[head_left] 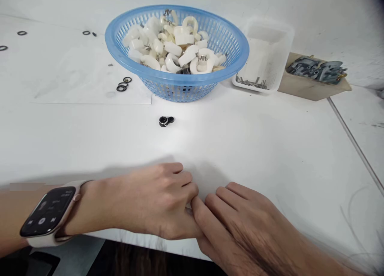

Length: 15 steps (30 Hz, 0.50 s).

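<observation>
My left hand [162,202], with a smartwatch [49,212] on its wrist, is closed near the table's front edge. Against it lies my right hand [240,220], its fingers curled and its index finger touching the left thumb and fingers. Whatever they pinch is mostly hidden; only a small greyish bit shows between the hands. Beyond the knuckles, a small black part [166,121] with a silvery ring rests on the white table [240,136]. Behind it stands a blue plastic basket [180,80] heaped with white plastic pieces [183,38], some carrying metal clips.
Right of the basket, a white tray [261,60] holds small metal pieces [252,83]. Beside it, grey metal parts [318,70] sit in a cardboard box [312,91]. Several black rings [122,86] lie on a white sheet [69,76] at the left. A seam [354,140] crosses the table's right.
</observation>
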Available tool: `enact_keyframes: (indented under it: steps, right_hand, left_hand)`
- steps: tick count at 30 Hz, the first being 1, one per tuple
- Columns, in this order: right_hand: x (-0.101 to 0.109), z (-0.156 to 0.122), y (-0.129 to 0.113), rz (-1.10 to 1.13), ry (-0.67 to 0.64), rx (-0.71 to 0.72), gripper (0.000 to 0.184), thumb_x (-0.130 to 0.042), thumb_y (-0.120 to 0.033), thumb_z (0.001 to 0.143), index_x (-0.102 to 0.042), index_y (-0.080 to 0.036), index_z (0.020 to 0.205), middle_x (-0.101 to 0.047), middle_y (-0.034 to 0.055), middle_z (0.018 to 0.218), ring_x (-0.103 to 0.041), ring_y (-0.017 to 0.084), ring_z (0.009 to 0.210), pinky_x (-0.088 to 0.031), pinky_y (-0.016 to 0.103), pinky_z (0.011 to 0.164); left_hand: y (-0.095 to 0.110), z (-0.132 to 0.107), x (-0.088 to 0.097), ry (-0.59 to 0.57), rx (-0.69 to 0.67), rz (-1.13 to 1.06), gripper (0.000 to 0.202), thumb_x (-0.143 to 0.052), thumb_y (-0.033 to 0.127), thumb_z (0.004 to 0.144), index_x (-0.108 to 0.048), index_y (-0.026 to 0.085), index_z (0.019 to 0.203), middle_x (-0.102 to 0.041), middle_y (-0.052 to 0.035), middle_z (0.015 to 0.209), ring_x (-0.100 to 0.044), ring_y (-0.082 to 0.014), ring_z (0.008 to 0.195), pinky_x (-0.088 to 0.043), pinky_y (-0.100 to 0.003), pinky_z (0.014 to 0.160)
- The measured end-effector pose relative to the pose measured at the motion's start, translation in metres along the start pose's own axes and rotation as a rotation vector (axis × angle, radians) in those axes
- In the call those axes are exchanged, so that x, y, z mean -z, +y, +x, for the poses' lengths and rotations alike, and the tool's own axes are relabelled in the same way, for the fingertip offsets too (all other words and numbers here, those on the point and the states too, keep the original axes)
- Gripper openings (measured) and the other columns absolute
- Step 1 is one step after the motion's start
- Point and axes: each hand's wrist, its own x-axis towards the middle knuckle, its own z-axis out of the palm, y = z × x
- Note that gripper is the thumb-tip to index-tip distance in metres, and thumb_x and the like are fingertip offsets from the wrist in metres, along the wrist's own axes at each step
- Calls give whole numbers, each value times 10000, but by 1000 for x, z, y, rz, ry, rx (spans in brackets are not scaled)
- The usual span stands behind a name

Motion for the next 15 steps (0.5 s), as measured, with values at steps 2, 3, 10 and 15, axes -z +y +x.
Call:
enact_keyframes:
  steps: [2,3,10,15]
  right_hand:
    - [0,0,0,-1,2,-3,78,-572,-149,789,-520,-188,745,-503,-6,639,-405,163,542,-224,348,547]
    - [0,-1,0,-2,4,-4,70,-574,-146,787,-525,-185,755,-506,-7,642,-409,162,544,-226,348,547]
    - [0,-1,1,8,18,-3,52,-563,-142,803,-539,-180,778,-511,-11,635,-412,161,540,-243,345,537]
    - [0,0,0,1,28,3,49,-555,-147,809,-537,-183,781,-511,-10,638,-406,159,542,-245,345,543]
  left_hand:
    - [-1,0,0,-4,4,-3,337,-576,120,813,-259,196,729,-325,23,622,-315,-143,556,-171,-328,536]
    - [-1,0,-1,-9,4,-5,337,-575,118,813,-258,197,730,-325,23,625,-315,-143,556,-171,-330,535]
    - [-1,-1,-1,-5,2,-5,337,-578,128,809,-257,194,726,-325,24,622,-313,-138,550,-168,-328,531]
    - [0,-1,-2,1,6,-19,331,-573,107,801,-263,197,726,-331,22,623,-312,-142,550,-169,-330,531]
